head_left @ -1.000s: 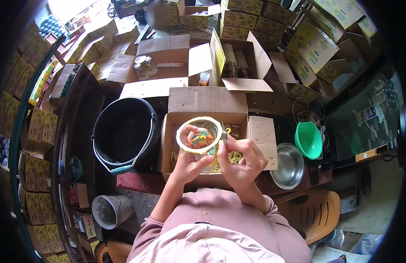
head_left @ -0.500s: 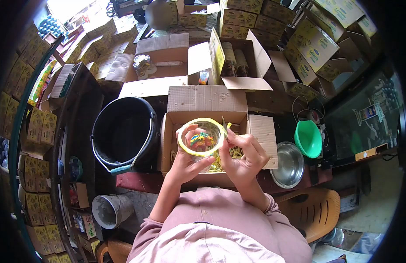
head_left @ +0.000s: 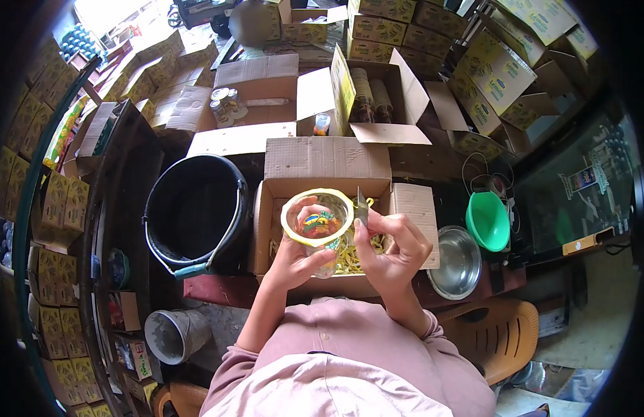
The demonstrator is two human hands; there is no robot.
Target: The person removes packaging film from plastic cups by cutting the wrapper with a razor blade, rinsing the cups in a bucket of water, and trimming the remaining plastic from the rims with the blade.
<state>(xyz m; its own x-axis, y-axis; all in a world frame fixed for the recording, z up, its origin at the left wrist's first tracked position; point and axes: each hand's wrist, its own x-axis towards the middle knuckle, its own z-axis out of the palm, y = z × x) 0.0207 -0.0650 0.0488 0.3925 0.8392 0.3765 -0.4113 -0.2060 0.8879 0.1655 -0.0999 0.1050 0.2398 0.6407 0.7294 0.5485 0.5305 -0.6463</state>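
My left hand (head_left: 292, 263) is wrapped around a clear plastic cup (head_left: 320, 224) with a yellow rim and a colourful printed label. Its mouth tilts up toward me. In my right hand (head_left: 395, 251) a small knife blade (head_left: 362, 207) is pinched between thumb and fingers, pointing upward just right of the rim. A bit of yellow strip shows beside the blade. Both hands are above an open cardboard box (head_left: 413, 221), in which many thin yellow strips (head_left: 349, 261) lie. My hands and the cup hide part of its inside.
Left of the box stands a black bucket (head_left: 155, 229) with a handle. To the right are a metal bowl (head_left: 455, 267) and a green basin (head_left: 487, 226). Behind, one open carton (head_left: 256, 69) holds printed cups (head_left: 224, 105), another carton (head_left: 393, 132) stacked cups. A grey bucket (head_left: 162, 337) sits below left.
My right hand has shifted slightly right, and the blade has moved a little away from the cup's rim. The cup is turned slightly, still in my left hand.
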